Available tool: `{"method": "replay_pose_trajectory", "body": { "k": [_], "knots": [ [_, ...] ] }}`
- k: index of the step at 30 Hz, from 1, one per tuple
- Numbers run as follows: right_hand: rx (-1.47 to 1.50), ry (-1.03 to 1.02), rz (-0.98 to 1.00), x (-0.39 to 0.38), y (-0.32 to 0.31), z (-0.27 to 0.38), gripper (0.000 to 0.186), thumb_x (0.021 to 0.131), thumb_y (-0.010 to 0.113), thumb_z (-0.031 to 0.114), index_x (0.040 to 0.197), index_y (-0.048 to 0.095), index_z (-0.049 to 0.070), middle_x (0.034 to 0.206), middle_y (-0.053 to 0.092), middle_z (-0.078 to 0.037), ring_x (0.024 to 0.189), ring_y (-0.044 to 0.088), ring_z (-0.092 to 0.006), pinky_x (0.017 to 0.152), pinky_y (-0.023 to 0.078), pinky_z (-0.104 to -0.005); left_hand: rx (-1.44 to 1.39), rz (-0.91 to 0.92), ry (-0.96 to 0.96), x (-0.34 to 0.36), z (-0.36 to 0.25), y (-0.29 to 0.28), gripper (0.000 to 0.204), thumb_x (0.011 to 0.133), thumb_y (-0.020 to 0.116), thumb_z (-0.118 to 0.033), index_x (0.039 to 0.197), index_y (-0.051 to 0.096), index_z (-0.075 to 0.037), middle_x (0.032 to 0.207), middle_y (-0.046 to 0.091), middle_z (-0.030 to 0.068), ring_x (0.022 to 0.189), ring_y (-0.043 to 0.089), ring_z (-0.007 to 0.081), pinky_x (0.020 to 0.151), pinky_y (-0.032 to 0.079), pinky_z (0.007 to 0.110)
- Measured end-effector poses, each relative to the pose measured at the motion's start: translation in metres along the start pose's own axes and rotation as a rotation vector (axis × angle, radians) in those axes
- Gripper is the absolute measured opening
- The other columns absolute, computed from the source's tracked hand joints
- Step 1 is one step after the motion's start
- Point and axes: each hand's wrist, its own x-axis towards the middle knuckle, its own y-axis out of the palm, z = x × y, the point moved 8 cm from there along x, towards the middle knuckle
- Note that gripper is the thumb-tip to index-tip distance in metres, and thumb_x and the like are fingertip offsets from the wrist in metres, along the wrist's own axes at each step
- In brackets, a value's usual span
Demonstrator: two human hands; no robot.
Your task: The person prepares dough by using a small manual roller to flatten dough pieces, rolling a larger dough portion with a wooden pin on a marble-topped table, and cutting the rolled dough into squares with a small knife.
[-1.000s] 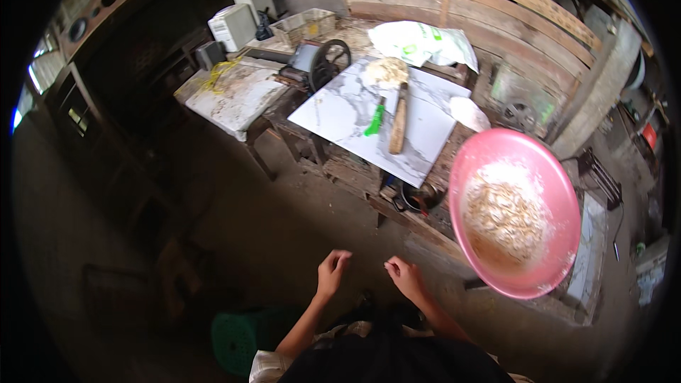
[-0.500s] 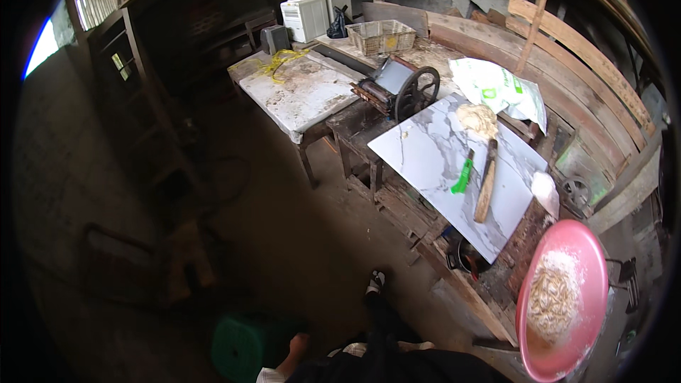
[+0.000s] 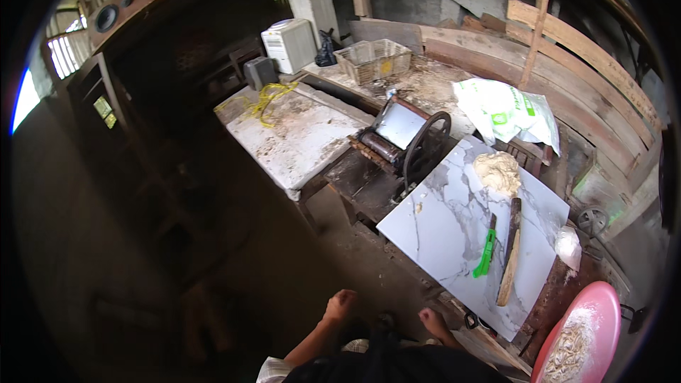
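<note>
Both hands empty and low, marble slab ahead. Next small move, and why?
Probably reach the right hand to the wooden rolling pin on the marble slab: it lies nearest, beside the green scraper, below the dough lump. The left hand is empty too.

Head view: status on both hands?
Left hand loosely curled, empty. Right hand empty, nearest the marble slab. Green scraper and wooden stick lie untouched on it.

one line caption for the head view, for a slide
Both empty hands, left hand and right hand, hang low before a marble slab bearing dough, a rolling pin and a green scraper.
</note>
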Motion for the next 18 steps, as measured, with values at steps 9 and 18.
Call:
{"method": "replay_pose_trajectory", "body": {
  "k": [9,18],
  "knots": [
    [0.710,0.130,0.027,0.070,-0.065,0.184,0.022,0.096,0.048,0.016,0.108,0.057,-0.001,0.095,0.063,-0.009,0.083,0.062,-0.0151,0.077,0.050,-0.0268,-0.305,0.194,0.482,0.115,-0.221,-0.003,0.018,0.095,0.050,-0.011,0.098,0.063,0.001,0.085,0.061,0.0055,0.077,0.057,0.0108,0.073,0.047,0.025],
    [0.450,0.070,-0.758,0.103,-0.247,0.251,0.014,0.093,0.048,0.003,0.094,0.061,-0.002,0.083,0.064,-0.005,0.076,0.058,-0.0107,0.073,0.048,-0.0251,-0.426,0.726,0.852,0.205,-0.389,0.087,0.018,0.096,0.047,-0.011,0.088,0.057,0.001,0.079,0.060,0.0064,0.074,0.056,0.0120,0.071,0.045,0.025]
  ]
}}
